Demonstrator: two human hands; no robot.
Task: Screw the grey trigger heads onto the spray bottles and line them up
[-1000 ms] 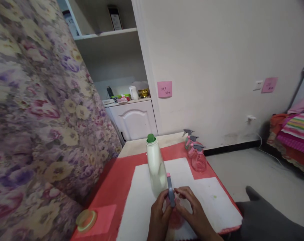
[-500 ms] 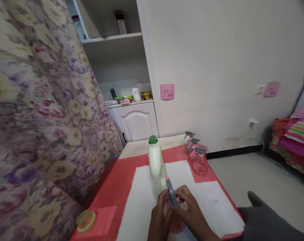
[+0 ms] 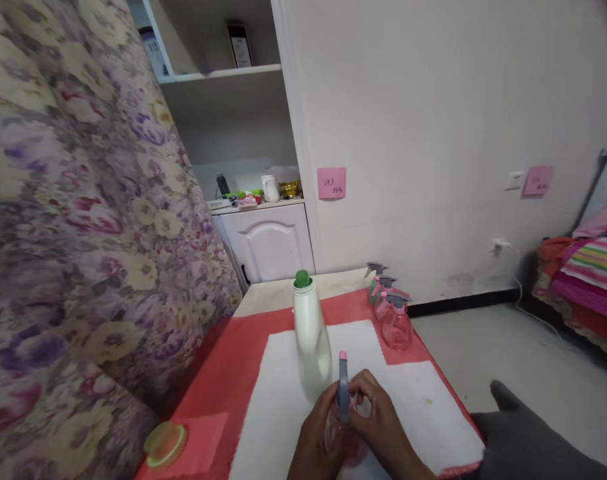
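Observation:
A pink, see-through spray bottle [image 3: 354, 445] stands upright at the near part of the white sheet, its grey spray head [image 3: 343, 390] tipped with a pink nozzle. My left hand [image 3: 318, 437] is wrapped round the bottle's left side. From the right, my right hand [image 3: 381, 417] has its fingers closed at the collar below the spray head. Just beyond my hands stands a tall pale green bottle [image 3: 311, 340] with a green piece [image 3: 302, 279] in its open mouth.
Several spray bottles [image 3: 397, 328] stand along the table's right back edge. A round yellowish lid [image 3: 166, 445] lies at the near left on the red cloth [image 3: 223, 363]. A floral curtain [image 3: 108, 267] hangs at the left; a white cabinet [image 3: 273, 243] is behind.
The spray head has turned from tilted left to nearly upright between my hands. My left hand has shifted slightly left. The whole view has moved a little.

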